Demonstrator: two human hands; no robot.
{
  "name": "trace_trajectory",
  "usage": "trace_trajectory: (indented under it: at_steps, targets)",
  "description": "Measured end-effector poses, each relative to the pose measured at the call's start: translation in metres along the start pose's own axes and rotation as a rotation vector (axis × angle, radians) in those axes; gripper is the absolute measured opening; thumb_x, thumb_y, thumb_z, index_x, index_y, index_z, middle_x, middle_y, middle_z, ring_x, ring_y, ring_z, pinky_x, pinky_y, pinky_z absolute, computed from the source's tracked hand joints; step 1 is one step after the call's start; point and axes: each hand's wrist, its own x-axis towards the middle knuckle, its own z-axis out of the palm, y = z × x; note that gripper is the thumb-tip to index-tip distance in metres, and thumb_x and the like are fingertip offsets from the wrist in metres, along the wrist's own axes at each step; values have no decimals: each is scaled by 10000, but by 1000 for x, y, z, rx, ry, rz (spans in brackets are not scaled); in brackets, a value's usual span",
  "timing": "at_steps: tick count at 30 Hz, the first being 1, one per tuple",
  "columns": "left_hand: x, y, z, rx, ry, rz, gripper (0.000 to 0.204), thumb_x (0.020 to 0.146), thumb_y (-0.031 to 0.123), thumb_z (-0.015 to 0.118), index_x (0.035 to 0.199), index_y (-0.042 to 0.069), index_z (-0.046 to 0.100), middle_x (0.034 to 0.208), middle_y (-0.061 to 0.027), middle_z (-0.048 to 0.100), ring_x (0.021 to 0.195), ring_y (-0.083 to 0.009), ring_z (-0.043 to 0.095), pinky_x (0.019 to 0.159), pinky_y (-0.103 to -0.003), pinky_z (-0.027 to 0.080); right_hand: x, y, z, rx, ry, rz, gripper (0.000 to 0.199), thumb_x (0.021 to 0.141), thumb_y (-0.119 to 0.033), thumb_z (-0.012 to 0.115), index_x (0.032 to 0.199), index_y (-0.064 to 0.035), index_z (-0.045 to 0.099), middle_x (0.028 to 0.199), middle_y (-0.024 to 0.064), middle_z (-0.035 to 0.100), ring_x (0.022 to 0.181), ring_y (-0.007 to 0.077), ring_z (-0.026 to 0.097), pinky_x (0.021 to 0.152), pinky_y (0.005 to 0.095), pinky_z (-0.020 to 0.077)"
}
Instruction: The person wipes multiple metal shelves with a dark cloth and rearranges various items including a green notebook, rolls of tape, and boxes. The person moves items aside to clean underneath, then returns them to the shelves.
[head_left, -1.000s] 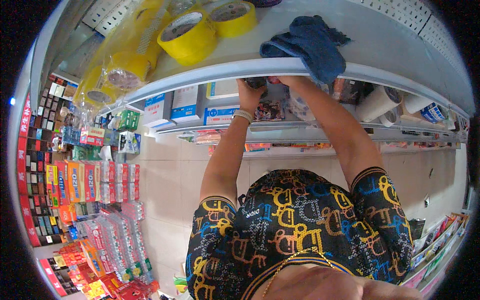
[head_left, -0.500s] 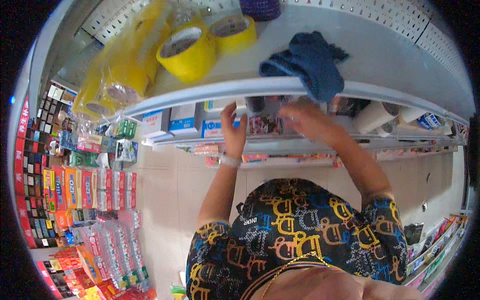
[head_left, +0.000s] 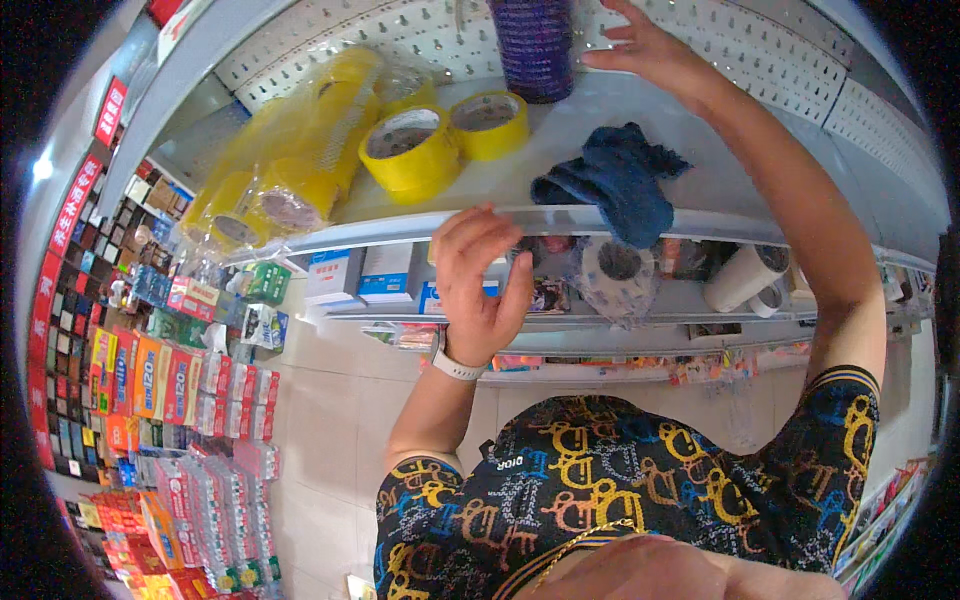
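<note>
Reaching right hand (head_left: pixel 655 55) open, fingers spread, beside purple stack (head_left: pixel 533 45) on far shelf (head_left: pixel 420 225); probably stiff, light, grippable round sides. Left hand (head_left: pixel 480 275) loosely curled, empty, at shelf edge.

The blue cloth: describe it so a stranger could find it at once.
Start at the top white shelf with the pegboard back. Between the two loose yellow tape rolls and the right hand lies the blue cloth, crumpled, one corner drooping over the front edge. It is the only soft, dark blue thing there.
</note>
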Motion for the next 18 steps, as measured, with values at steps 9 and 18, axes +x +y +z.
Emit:
trace_trajectory:
  at_steps: [9, 18]
  targets:
    - [62, -32, -43, 409, 40, -134, 703, 703, 109, 786, 1307, 35, 433, 1330, -210, 447, 1230, -388, 424, 1050, -455, 334, 91, 61, 84, -38, 48, -90, 1223, 640, -440, 848, 1495, -60, 60, 1413, 212, 376, 1334, 306, 363, 1127, 414, 251]
    - [62, -54, -42, 427, -29, -260, 904, 610, 255, 862, 1341, 49, 372, 1208, -229, 493, 1103, -418, 510, 928, -457, 448, 73, 47, 98, 309, 71, -66, 1092, 669, -343, 855, 1418, -20, 130, 1364, 175, 421, 1284, 248, 410, 1092, 372, 307]
